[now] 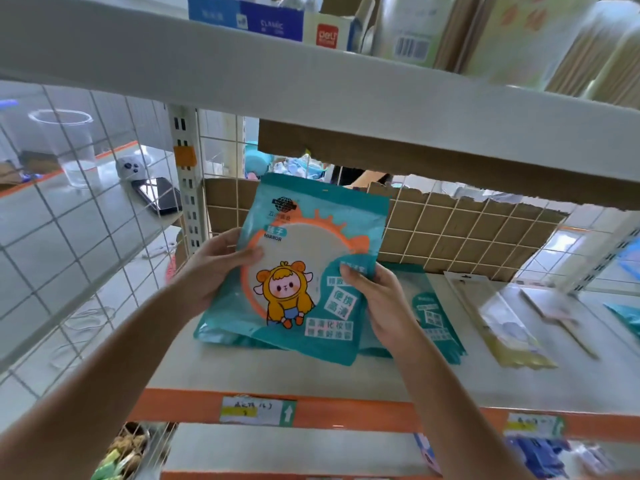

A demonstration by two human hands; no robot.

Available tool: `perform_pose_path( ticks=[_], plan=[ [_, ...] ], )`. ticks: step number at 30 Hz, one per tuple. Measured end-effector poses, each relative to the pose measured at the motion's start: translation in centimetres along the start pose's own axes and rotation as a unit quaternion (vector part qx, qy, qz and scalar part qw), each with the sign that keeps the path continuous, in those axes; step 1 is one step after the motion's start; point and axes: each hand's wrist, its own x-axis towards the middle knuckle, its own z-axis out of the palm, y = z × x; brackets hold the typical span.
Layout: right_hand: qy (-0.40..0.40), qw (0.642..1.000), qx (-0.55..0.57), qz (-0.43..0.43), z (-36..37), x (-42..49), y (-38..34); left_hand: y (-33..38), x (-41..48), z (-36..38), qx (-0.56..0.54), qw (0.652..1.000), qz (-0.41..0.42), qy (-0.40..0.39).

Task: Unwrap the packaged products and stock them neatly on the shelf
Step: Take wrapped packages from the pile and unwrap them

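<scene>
Upper shelf (pixel 311 81): runs close overhead, loaded with cartons, among them a red-and-white Deli box (pixel 327 34).
Back wall: torn cardboard (pixel 450 233) behind a wire grid, directly behind the held packet.
Left side: a wire mesh panel (pixel 69 244); beyond it a clear plastic cup (pixel 69 147) and a dark phone (pixel 159 199) on a neighbouring shelf.
Shelf deck (pixel 277 372): white, with an orange front rail (pixel 346 414) carrying a handwritten price label (pixel 256 410).
Already lying on the deck: teal packets (pixel 436 317) flat below the held one, and to their right a clear-and-gold packet (pixel 502 323) (blurred, contents unclear).
Mirror packet (pixel 304 258): teal pouch marked MIRROR with a cartoon figure, held up tilted above the lying teal packets, its top edge near the cardboard.
Left hand (pixel 216 268): grips the packet's left edge, thumb (pixel 251 253) across the front, fingers behind.
Right hand (pixel 377 299): grips the right edge lower down, thumb on the front, fingers curled behind it.
</scene>
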Motion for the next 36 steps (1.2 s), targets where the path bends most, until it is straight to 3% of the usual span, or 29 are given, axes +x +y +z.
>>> perform_pose_path(
  ticks=[5,7,11,16,36],
  plan=[
    [0.007,0.992,-0.125,0.015,0.7,-0.5,2.5,-1.2,1.0,-1.9,0.004,0.986,-0.04,0.162],
    [-0.007,0.982,-0.184,0.035,1.0,-0.9,3.8,-1.6,1.5,-2.9,0.014,0.98,-0.054,0.191],
    [-0.02,0.977,-0.2,0.065,1.9,-1.8,6.0,-2.8,2.2,-4.2,0.024,0.973,-0.097,0.206],
    [0.024,0.975,-0.208,0.076,2.5,-1.8,8.1,-4.4,3.6,-4.6,0.032,0.962,-0.102,0.253],
    [0.046,0.95,-0.308,0.035,2.6,-1.2,10.5,-7.3,3.3,-5.3,0.282,0.922,-0.087,0.251]
  ],
)
